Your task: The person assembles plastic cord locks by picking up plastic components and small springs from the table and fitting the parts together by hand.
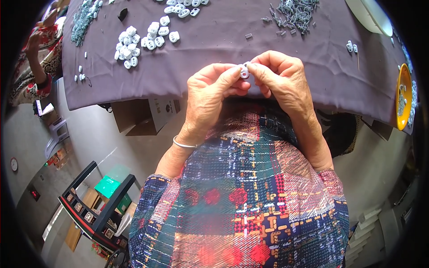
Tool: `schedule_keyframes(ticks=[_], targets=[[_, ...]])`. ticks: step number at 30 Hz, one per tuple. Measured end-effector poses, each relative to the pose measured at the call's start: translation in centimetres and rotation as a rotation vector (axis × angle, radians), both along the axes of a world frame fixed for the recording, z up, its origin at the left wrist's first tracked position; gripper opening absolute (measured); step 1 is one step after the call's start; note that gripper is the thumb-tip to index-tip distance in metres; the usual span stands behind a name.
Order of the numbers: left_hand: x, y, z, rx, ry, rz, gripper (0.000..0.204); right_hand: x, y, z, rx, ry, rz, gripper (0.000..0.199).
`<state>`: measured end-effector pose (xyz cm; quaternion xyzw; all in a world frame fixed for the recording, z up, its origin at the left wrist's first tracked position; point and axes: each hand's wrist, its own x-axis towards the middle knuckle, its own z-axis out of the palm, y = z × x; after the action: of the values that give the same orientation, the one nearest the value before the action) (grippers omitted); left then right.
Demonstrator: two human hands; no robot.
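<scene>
The small white piece [244, 73] looks smooth and rounded, with a dark oval opening in its face; it is held over the near edge of the surface [152, 82], well left of the yellow dish [405, 77]; the left hand [208, 89] pinches it between thumb and fingers, and the right hand [284, 79] pinches its upper right side; whether that one grips a smaller bit too, I cannot tell; I count one held piece, three heaps of white pieces [159, 41] and two heaps of clear bits [296, 18] left of the dish, and one white bowl [370, 15] beyond it.
</scene>
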<state>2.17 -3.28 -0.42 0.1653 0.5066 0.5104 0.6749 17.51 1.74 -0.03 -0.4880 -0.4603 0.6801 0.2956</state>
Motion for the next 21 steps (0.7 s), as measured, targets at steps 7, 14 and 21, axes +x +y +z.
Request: schedule_keyframes(ticks=[7, 14, 21], targets=[[-0.01, -0.1, 0.0, 0.007, 0.001, 0.008, 0.017, -0.14, -0.04, 0.04, 0.003, 0.003, 0.004, 0.017], [0.35, -0.14, 0.04, 0.003, 0.044, 0.034, 0.017, -0.15, -0.16, 0.13, 0.009, -0.033, 0.024, 0.015], [0.53, -0.18, 0.18, 0.014, 0.069, 0.067, 0.018, -0.32, -0.31, 0.41, 0.04, -0.033, 0.01, 0.016]])
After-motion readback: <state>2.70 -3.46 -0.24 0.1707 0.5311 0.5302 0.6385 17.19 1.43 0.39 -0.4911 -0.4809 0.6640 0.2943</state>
